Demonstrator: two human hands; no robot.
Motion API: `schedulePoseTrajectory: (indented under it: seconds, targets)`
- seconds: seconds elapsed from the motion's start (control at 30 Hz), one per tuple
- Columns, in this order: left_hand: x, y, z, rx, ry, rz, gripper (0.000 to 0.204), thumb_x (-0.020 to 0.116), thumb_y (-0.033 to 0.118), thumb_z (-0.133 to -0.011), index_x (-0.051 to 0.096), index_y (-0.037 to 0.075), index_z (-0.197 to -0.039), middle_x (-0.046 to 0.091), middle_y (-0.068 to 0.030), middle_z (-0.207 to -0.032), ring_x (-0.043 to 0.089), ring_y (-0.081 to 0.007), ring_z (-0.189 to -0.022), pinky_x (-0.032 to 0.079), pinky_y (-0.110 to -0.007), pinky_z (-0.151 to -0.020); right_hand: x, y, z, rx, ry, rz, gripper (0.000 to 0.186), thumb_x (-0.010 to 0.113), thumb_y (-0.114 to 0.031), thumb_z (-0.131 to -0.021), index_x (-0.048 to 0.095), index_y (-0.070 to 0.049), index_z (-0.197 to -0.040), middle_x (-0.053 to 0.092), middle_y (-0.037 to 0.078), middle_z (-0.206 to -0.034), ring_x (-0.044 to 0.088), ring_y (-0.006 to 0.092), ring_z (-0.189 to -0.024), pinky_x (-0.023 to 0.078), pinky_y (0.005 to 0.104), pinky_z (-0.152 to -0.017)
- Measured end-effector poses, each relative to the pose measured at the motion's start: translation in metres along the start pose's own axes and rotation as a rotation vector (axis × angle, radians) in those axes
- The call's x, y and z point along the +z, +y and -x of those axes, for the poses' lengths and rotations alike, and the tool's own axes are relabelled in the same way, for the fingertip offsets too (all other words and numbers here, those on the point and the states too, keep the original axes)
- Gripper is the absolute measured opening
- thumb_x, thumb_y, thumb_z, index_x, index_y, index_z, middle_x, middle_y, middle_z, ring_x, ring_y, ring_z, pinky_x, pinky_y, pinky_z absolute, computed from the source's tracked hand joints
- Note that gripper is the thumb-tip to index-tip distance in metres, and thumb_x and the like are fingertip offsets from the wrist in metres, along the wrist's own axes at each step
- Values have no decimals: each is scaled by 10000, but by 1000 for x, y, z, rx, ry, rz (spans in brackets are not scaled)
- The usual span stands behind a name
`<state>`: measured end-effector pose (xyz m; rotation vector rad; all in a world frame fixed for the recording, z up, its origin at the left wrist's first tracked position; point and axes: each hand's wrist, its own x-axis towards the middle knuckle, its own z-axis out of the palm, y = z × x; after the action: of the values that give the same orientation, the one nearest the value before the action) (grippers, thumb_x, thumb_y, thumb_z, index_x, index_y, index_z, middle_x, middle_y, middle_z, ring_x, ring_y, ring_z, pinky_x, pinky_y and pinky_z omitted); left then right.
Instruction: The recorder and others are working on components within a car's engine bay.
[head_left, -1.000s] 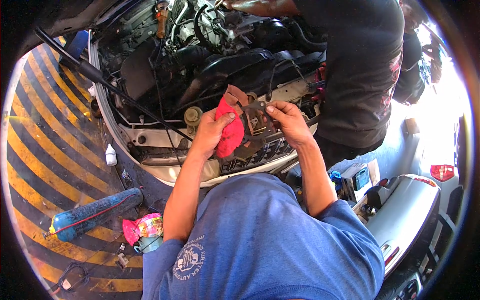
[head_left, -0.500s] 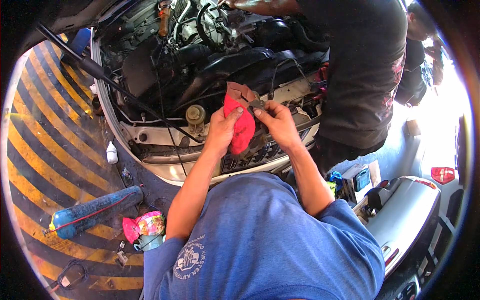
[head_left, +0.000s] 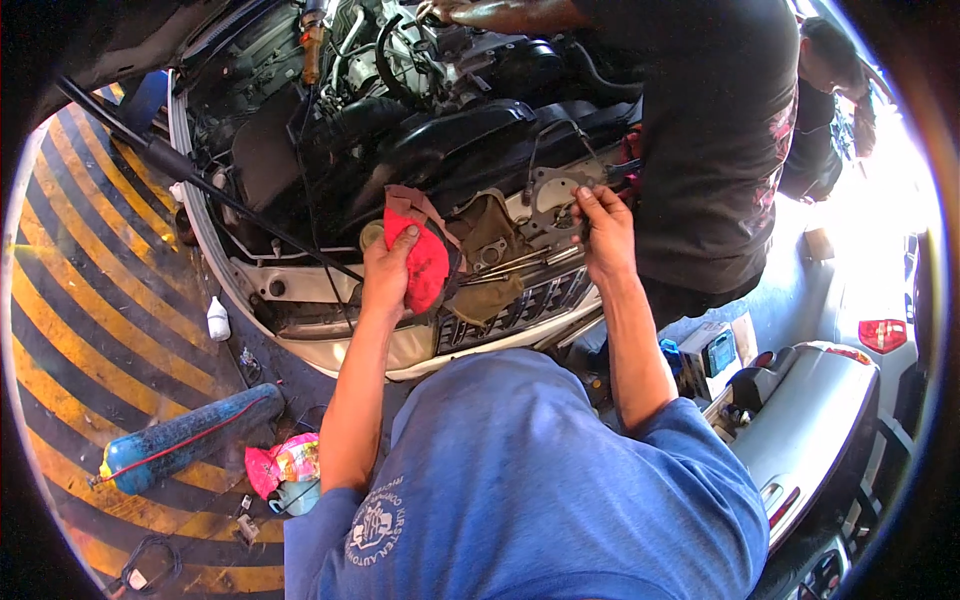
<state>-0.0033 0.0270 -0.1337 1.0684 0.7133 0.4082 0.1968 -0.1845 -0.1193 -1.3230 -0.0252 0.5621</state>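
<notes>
My left hand [head_left: 386, 275] is closed around a red cloth [head_left: 428, 268] with dark smudges, and a folded reddish-brown sheet [head_left: 408, 203] sticks up from it. My right hand [head_left: 608, 238] is off to the right with thumb and fingers pinched together; whatever is between them is too small to make out. Its fingertips are at the edge of a flat grey metal plate [head_left: 552, 192] with holes, on the car's front panel. Between the hands a small metal flange [head_left: 490, 252] lies on a dark brown cloth [head_left: 485, 222], beside long thin metal tools [head_left: 530, 262].
Ahead is the open engine bay [head_left: 400, 140], with a hood strut [head_left: 200, 180] slanting across its left. A person in black [head_left: 715, 150] stands close on the right, one arm over the engine. A blue cylinder [head_left: 195, 435] lies on the striped floor at left; a silver bumper [head_left: 800, 430] is at right.
My hands have moved apart: the left went left with the red cloth, the right went right to the metal plate. The flange and tools between them have come into view.
</notes>
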Motion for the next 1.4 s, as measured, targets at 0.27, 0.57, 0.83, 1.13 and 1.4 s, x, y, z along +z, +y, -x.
schedulePoseTrajectory:
  seconds: [0.27,0.57,0.83,1.13,1.4]
  targets:
    - [72,-29,0,170,-169,-88,235,677,180,-950,625,42,-1133,675,-15,-981,639,-115,-853,520,-282,-801,65,45,25,-67,-53,-143,74,640,-172,-990,627,-100,-1003,623,-3,-842,578,82,-756,501,263,-577]
    - [57,-20,-13,95,-346,-124,228,678,218,-953,649,29,-1076,676,1,-921,617,-89,-807,507,-262,-756,31,22,21,45,-243,50,122,614,-197,-1008,617,-76,-1017,614,-6,-818,581,69,-712,493,221,-513]
    - [55,-19,-14,69,-375,-298,208,668,189,-942,654,22,-1065,677,-9,-919,616,-94,-813,504,-266,-759,16,13,6,60,-301,235,138,621,-197,-1004,630,-64,-968,602,-11,-754,533,62,-568,463,223,-461]
    - [65,-11,-14,108,-233,-323,225,635,141,-957,624,12,-1141,675,-30,-968,621,-129,-888,503,-301,-841,22,24,8,29,-446,403,233,637,-220,-992,595,-25,-872,560,-24,-748,479,59,-692,433,267,-618]
    - [-5,-2,-35,26,-85,-138,258,688,197,-941,640,56,-1152,691,-21,-951,651,-141,-852,537,-314,-744,13,18,7,-112,-588,844,279,631,-253,-964,640,15,-1042,638,169,-840,614,207,-816,482,375,-760]
